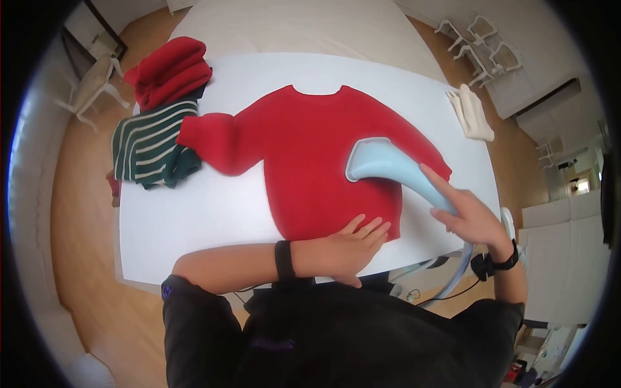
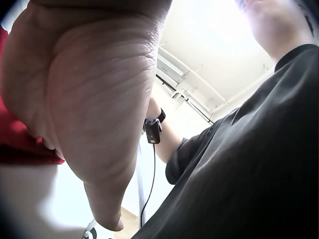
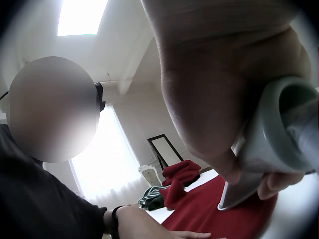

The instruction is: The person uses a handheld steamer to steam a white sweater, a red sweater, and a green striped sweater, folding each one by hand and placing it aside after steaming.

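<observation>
A red sweater (image 1: 310, 142) lies spread on the white table, its left-hand sleeve bent outward and the other sleeve partly covered by the steamer. My right hand (image 1: 477, 216) grips the handle of a light blue garment steamer (image 1: 394, 165), whose wide head is over the right half of the sweater's body. From the handle's lower end a pale hose (image 1: 458, 271) runs down past the table edge. Near the bottom hem, my left hand (image 1: 352, 251) rests with its fingers extended on the sweater. In the right wrist view, fingers wrap around the steamer's handle (image 3: 269, 134).
Folded clothes stand at the table's left: a red knit (image 1: 171, 74) above a green-and-white striped garment (image 1: 158, 145). A folded cream cloth (image 1: 470, 113) lies at the right edge. White chairs (image 1: 482, 48) stand beyond the table (image 1: 194, 220). A black cable trails from the right wrist.
</observation>
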`<state>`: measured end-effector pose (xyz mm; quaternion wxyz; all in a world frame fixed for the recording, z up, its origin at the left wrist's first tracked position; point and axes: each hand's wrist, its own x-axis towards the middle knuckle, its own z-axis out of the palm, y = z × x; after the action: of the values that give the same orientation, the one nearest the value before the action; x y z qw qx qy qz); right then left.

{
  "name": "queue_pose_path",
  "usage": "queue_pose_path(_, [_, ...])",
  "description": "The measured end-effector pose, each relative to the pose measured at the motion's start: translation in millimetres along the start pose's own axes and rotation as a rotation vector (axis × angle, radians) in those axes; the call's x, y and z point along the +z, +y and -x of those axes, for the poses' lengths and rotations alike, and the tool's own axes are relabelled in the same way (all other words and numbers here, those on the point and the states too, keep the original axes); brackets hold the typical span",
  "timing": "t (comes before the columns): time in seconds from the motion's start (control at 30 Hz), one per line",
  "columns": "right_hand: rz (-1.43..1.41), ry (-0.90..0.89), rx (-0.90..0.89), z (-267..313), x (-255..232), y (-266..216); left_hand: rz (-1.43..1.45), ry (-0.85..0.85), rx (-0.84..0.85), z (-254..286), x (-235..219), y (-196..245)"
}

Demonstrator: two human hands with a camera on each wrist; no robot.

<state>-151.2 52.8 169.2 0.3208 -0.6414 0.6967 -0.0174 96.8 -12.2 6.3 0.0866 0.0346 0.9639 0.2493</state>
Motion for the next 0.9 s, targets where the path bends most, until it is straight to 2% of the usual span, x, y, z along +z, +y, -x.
queue_pose_path(0.1, [0.029,-0.007,0.011,-26,-12,-4,0.03,-0.042,-0.007,-1,-5,-1])
queue_pose_path(0.17, [0.036,0.049,-0.033,-49,-16,-1,0.037,-0.061,-0.002,-1,-9,-3])
queue_pose_path(0.3, [-0.013,0.055,0.068,-89,-34,-13,0.067,-0.092,-0.01,-1,-11,-2])
queue_pose_path(0.33, [0.021,0.082,0.027,-104,-37,1,0.067,-0.091,-0.013,-1,-12,-2])
queue_pose_path(0.43, [0.002,0.1,0.011,-126,-46,-1,0.073,-0.104,-0.015,0,-14,-4])
queue_pose_path(0.47, [0.009,0.078,0.053,-126,-50,-8,0.075,-0.112,-0.004,-1,-16,-6])
queue_pose_path(0.5, [0.011,0.073,0.056,-125,-48,0,0.078,-0.119,0.008,-2,-18,-8])
queue_pose_path(0.57, [0.004,0.117,-0.09,-122,-48,23,0.099,-0.129,0.026,-6,-22,-16])
queue_pose_path(0.73, [-0.127,0.008,0.027,-36,-43,-12,0.048,-0.059,0.048,-6,-17,-25])
queue_pose_path(0.83, [-0.074,-0.122,0.052,-8,-27,-24,0.083,-0.049,0.086,-9,-7,-28])
queue_pose_path(0.9, [-0.019,-0.136,0.008,-4,-14,-24,0.135,-0.048,0.101,-10,-4,-30])
